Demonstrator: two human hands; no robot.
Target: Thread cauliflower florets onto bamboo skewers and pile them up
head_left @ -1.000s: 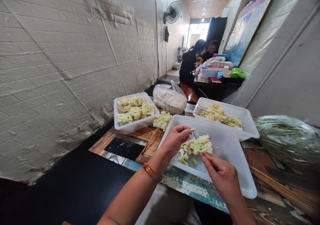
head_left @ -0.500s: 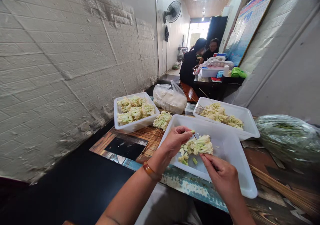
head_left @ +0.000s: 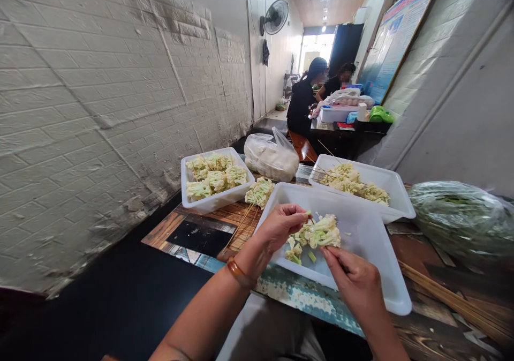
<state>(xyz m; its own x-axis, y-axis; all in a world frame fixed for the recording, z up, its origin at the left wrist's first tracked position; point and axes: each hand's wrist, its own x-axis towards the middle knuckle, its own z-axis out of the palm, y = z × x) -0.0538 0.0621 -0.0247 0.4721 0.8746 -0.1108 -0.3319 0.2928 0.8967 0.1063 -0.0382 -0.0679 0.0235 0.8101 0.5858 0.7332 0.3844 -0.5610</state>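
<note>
Over the front white plastic tray (head_left: pixel 367 227), my left hand (head_left: pixel 281 226) pinches a small cauliflower piece (head_left: pixel 309 213), its pale green stem end poking out past the fingertips. A thin bamboo skewer (head_left: pixel 312 220) shows beside it. Lower and to the right, the thumb and fingers of my right hand (head_left: pixel 355 275) are closed on the skewer; most of its length is hidden. Cauliflower florets (head_left: pixel 324 231) appear between the two hands, and I cannot tell whether they are on the skewer or lie in the tray. A cut stem bit (head_left: pixel 312 256) rests on the tray floor.
Skewered cauliflower fills a left tray (head_left: pixel 201 207) and part of a right tray (head_left: pixel 395 195). One cauliflower skewer (head_left: pixel 259 192) lies between trays, near a plastic bag (head_left: pixel 271 157). Loose skewers (head_left: pixel 453 296) and bagged greens (head_left: pixel 461 216) are at right. Two people (head_left: pixel 301 101) sit beyond.
The whole view has shifted slightly. Both hands keep nearly the same pose and grip. In the background, one person's head has bent lower.
</note>
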